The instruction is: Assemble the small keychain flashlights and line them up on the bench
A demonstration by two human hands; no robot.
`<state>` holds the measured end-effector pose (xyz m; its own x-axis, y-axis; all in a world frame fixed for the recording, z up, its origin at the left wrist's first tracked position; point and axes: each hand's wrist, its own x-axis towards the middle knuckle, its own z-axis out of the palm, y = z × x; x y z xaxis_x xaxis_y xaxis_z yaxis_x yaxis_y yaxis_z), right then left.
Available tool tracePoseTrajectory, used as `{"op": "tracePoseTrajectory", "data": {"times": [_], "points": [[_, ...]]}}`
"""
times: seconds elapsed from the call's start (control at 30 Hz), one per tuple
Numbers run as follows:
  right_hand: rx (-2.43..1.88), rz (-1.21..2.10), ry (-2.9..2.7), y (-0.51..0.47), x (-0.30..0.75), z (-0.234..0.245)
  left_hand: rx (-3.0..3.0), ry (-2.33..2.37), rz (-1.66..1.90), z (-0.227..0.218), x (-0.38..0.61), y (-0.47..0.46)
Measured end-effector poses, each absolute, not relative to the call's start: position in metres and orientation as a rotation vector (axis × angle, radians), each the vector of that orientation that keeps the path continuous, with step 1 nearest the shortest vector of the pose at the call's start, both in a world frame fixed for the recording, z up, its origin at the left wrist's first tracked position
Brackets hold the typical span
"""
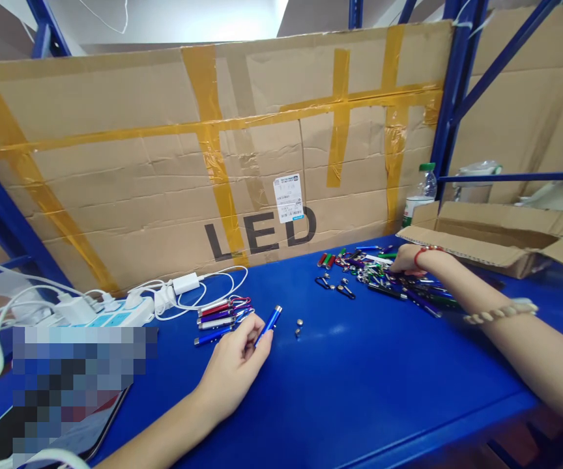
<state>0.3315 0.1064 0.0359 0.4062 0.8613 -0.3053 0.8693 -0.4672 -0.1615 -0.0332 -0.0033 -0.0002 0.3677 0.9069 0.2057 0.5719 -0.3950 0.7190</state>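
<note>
Between the thumb and fingers of my left hand (240,358) is a slim blue mini flashlight (272,320), its silver end pointing up and away. Just behind that hand lies a row of finished-looking mini flashlights (213,319) in red, purple, white and blue, with clips. Two tiny silver button-like parts (299,327) rest on the table right of it. My right hand (405,259) reaches into a mixed pile of coloured tubes and clips (360,260). Its fingers are bent down among the parts; whatever they pinch is hidden.
Under everything is a blue tabletop (330,397). A large taped cardboard sheet (129,189) stands behind it. At left are a white power strip (125,316), cables and a blurred tablet-like device (105,423). An open carton (487,254) and a plastic bottle (423,189) stand at right.
</note>
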Motion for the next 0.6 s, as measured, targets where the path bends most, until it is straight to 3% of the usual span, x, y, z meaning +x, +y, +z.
{"op": "tracePoseTrajectory", "data": {"times": [0.23, 0.4, 0.6], "points": [[2.67, -0.268, 1.75, 0.108, 0.338, 0.035, 2.113, 1.284, 0.832, -0.003, -0.034, -0.002], [2.654, 0.053, 2.151, 0.094, 0.297, 0.054, 2.138, 1.334, 0.81, -0.003, -0.033, -0.001], [1.85, 0.03, 3.065, 0.057, 0.21, 0.048, 2.137, 1.368, 0.738, -0.001, -0.032, -0.001]]}}
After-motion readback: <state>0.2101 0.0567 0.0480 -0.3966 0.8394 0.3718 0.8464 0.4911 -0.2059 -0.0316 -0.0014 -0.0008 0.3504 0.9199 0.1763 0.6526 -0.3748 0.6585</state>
